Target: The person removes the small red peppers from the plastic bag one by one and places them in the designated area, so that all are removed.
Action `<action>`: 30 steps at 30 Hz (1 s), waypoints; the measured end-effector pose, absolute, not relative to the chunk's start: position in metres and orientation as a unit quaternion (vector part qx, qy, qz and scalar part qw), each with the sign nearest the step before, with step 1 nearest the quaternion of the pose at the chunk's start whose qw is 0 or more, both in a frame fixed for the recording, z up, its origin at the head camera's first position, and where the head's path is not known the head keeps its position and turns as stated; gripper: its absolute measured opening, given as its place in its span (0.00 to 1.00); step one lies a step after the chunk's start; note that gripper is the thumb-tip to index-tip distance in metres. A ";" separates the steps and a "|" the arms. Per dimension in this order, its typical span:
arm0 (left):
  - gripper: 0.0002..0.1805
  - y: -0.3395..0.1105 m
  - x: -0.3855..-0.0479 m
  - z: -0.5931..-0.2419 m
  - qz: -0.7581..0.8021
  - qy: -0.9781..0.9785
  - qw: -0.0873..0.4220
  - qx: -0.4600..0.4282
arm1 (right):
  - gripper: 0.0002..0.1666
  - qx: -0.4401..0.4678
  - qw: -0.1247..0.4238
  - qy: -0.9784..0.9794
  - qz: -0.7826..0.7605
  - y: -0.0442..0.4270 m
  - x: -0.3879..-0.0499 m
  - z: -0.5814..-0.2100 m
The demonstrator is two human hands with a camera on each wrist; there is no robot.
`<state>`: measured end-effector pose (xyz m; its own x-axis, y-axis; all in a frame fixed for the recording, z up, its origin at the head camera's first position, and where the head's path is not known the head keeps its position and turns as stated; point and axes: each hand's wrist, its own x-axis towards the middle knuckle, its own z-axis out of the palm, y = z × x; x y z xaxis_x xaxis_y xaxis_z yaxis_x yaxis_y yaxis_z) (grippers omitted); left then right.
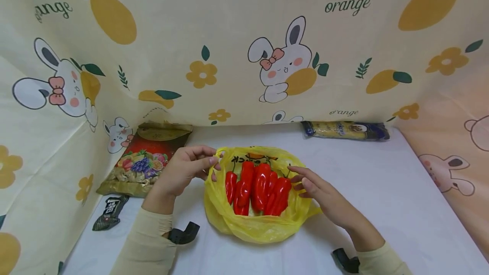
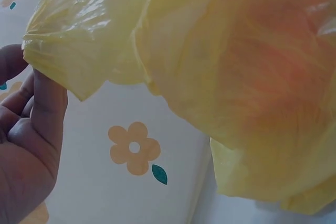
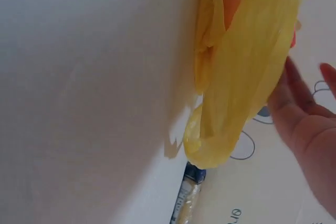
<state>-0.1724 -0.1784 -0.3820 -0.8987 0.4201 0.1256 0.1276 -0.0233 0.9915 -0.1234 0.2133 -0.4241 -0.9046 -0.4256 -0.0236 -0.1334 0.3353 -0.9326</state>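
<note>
A yellow plastic bag (image 1: 217, 211) stands on the white table with its mouth spread, several glossy red peppers (image 1: 261, 186) inside. At the bag's upper left rim, my left hand (image 1: 187, 169) pinches the plastic between thumb and fingers; the left wrist view shows the film (image 2: 89, 30) pulled taut from that hand (image 2: 31, 145). My right hand (image 1: 321, 194) is at the bag's right rim, its fingers loosely extended above the peppers at that side. In the right wrist view this hand (image 3: 307, 124) lies against or just behind the yellow plastic (image 3: 247, 66), and its fingertips are partly hidden.
A red and gold fruit-printed packet (image 1: 145, 160) lies at the back left, with a small black packet (image 1: 111, 212) in front of it. A long yellow and blue packet (image 1: 345, 130) lies along the back right. A patterned cloth (image 1: 237, 20) rises behind the table.
</note>
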 end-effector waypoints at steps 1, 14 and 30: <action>0.12 -0.178 -0.173 -0.382 0.686 0.692 0.108 0.197 | 0.31 -0.168 0.136 0.814 -0.539 0.212 -0.124 -0.425; 0.12 -0.177 -0.174 -0.384 0.686 0.691 0.114 0.199 | 0.33 -0.152 0.123 0.891 -0.411 0.192 -0.126 -0.431; 0.11 -0.176 -0.174 -0.383 0.671 0.706 0.118 0.196 | 0.26 -0.043 0.017 0.885 -0.464 0.156 -0.127 -0.430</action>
